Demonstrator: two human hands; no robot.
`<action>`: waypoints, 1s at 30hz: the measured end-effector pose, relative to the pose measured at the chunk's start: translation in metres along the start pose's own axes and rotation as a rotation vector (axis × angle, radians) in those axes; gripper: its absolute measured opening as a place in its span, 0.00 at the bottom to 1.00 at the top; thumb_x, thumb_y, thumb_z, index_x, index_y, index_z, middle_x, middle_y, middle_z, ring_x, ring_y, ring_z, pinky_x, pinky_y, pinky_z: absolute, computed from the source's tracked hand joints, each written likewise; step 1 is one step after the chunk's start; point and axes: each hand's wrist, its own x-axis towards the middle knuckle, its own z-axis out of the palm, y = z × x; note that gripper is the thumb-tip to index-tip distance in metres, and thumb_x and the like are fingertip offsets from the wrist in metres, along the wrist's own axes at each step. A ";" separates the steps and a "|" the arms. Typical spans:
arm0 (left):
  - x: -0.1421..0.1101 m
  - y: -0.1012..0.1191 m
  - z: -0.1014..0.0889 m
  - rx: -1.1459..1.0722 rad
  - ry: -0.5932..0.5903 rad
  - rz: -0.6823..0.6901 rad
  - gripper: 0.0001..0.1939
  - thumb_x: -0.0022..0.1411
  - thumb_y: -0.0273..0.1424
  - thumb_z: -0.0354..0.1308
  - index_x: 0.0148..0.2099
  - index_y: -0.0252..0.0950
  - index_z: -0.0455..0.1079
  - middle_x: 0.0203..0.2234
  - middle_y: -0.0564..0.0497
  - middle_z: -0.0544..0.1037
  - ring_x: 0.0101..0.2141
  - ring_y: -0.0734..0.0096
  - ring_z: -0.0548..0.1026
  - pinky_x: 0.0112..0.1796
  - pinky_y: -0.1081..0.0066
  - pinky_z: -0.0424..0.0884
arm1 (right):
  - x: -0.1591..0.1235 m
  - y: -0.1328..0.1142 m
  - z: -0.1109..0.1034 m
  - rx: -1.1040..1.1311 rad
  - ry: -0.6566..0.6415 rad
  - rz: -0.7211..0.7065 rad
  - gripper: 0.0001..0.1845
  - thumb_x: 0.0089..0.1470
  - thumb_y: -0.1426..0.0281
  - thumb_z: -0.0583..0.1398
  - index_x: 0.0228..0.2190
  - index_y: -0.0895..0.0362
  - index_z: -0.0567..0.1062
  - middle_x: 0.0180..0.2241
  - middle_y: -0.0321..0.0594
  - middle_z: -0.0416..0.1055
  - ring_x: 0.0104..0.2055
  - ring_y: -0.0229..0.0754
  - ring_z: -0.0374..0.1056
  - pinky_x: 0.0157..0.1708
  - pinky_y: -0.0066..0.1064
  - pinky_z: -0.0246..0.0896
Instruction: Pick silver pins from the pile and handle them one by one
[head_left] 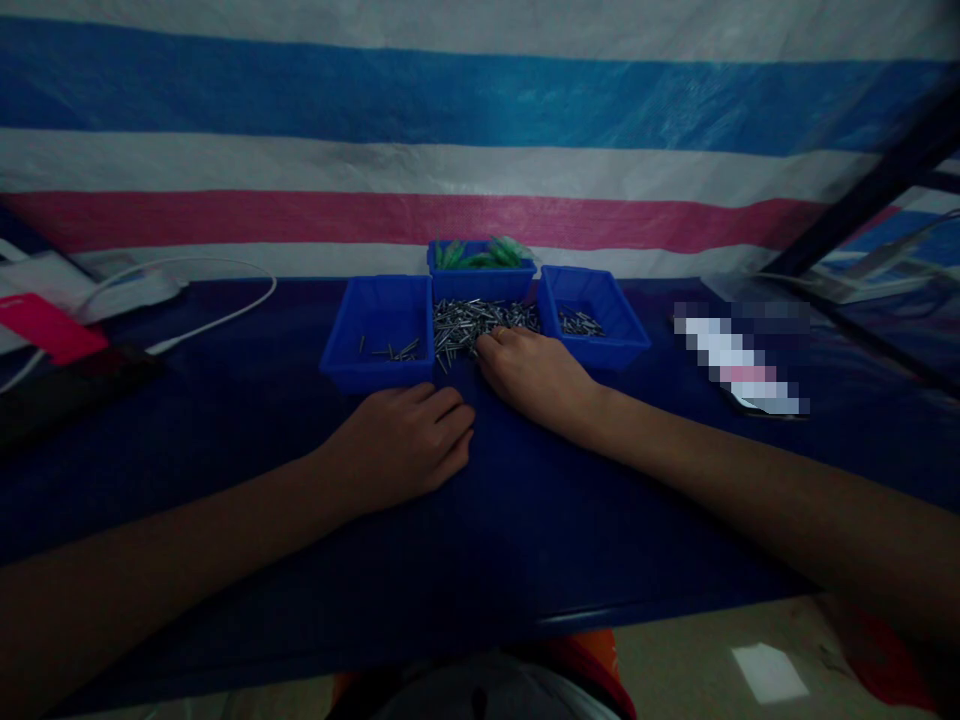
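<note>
A heap of thin grey metal pins (476, 318) lies on the table between two blue bins. At the heap's near right edge is my right hand (529, 370), fingers curled down and closed; its fingertips are hidden, so what they grip cannot be seen. My left hand (409, 435) lies on the table just in front of the left blue bin (379, 375), its fingers folded under and any content hidden. A few pins (405, 351) are scattered in that bin. More pins (581, 323) lie in the right blue bin (611, 350).
Behind the heap, a third blue bin (484, 283) holds green plastic packets (502, 252). A phone-like item (739, 365), partly blurred out, lies to the right. At left are a white cable (262, 295), a pink item (52, 328) and a dark flat object (82, 390). Striped sheeting (480, 170) hangs behind.
</note>
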 end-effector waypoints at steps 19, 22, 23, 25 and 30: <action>0.001 0.008 -0.004 0.048 0.143 -0.095 0.13 0.67 0.29 0.47 0.46 0.28 0.70 0.34 0.45 0.77 0.30 0.67 0.77 0.28 0.70 0.72 | -0.031 0.008 -0.032 0.026 -0.146 -0.090 0.09 0.63 0.72 0.52 0.37 0.63 0.71 0.29 0.45 0.77 0.27 0.44 0.73 0.24 0.30 0.50; 0.001 0.007 -0.003 0.032 0.128 -0.086 0.15 0.69 0.31 0.47 0.51 0.27 0.68 0.36 0.45 0.77 0.31 0.67 0.77 0.28 0.70 0.73 | -0.041 0.016 -0.024 0.163 -0.127 -0.280 0.08 0.62 0.70 0.53 0.35 0.61 0.70 0.25 0.40 0.74 0.25 0.40 0.70 0.24 0.28 0.50; 0.001 0.006 -0.003 0.017 0.111 -0.058 0.15 0.69 0.31 0.47 0.49 0.28 0.69 0.35 0.46 0.77 0.30 0.67 0.77 0.28 0.70 0.73 | -0.043 0.018 -0.020 0.222 -0.104 -0.322 0.08 0.62 0.70 0.54 0.34 0.61 0.70 0.24 0.39 0.73 0.24 0.38 0.69 0.24 0.28 0.50; 0.001 0.003 -0.003 -0.021 0.074 0.013 0.13 0.69 0.31 0.48 0.43 0.31 0.72 0.32 0.48 0.76 0.29 0.68 0.76 0.28 0.70 0.72 | -0.046 0.020 -0.010 0.321 -0.067 -0.360 0.07 0.62 0.70 0.54 0.33 0.60 0.70 0.22 0.36 0.71 0.23 0.36 0.67 0.24 0.26 0.50; 0.002 -0.002 -0.003 -0.075 0.022 0.080 0.11 0.69 0.29 0.49 0.37 0.35 0.72 0.29 0.51 0.75 0.28 0.71 0.73 0.29 0.71 0.69 | -0.050 0.021 0.001 0.504 -0.048 -0.397 0.05 0.59 0.73 0.55 0.31 0.59 0.69 0.22 0.33 0.68 0.23 0.34 0.63 0.26 0.25 0.53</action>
